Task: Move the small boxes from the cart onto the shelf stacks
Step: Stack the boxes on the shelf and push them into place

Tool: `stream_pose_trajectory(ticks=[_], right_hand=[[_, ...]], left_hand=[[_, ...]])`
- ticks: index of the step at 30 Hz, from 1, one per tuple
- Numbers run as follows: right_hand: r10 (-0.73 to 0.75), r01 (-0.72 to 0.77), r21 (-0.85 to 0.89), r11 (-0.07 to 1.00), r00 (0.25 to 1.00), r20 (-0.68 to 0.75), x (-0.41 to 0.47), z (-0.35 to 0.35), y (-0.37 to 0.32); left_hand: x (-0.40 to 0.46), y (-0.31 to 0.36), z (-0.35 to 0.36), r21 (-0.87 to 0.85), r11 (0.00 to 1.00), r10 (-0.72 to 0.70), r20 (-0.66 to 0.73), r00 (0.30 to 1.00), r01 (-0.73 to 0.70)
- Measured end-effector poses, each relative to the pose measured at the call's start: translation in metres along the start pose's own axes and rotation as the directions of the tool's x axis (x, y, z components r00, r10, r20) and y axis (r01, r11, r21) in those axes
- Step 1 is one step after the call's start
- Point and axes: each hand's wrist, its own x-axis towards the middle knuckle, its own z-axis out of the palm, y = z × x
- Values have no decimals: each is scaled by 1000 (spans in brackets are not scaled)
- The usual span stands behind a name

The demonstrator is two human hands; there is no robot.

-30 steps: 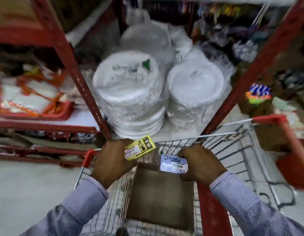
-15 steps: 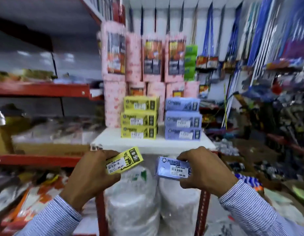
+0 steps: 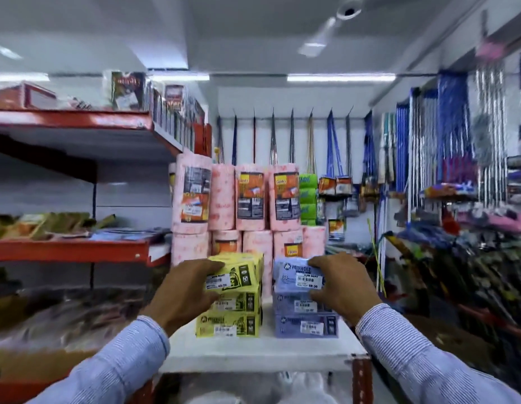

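A white shelf board [image 3: 262,355] is running across the middle of the view, with a red upright [image 3: 362,380] standing at its right front corner; behind it, pink wrapped rolls [image 3: 250,196] are standing two tiers high, and red shelves [image 3: 69,249] are stretching away to the left. On the board two stacks are sitting side by side with a narrow gap between them — a yellow stack [image 3: 228,325] on the left and a blue stack [image 3: 306,325] on the right.

The left hand [image 3: 185,293] is gripping a yellow box [image 3: 234,277] by its left end, thumb under and fingers over; the box is sitting at the top of the yellow stack, though whether it is fully resting there cannot be told. The right hand [image 3: 344,287] is gripping a blue box [image 3: 301,277] by its right end in the same way; that box is lying at the top of the blue stack, its white price label [image 3: 310,279] facing forward. Both striped sleeves [image 3: 107,365] are reaching in from the bottom corners — the cart is out of view.
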Motion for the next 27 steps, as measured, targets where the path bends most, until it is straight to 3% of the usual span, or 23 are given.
stream_pose_trajectory(ticks=[10, 18, 27], right_hand=[[-25, 28, -72, 997, 999, 41, 31, 41, 1], [14, -14, -9, 1000, 999, 50, 36, 55, 4], [41, -37, 95, 995, 998, -43, 28, 75, 5]], left_hand=[[41, -16, 42, -14, 999, 41, 61, 997, -40], [47, -28, 55, -77, 997, 28, 78, 997, -22], [50, -38, 59, -229, 973, 33, 80, 996, -14]])
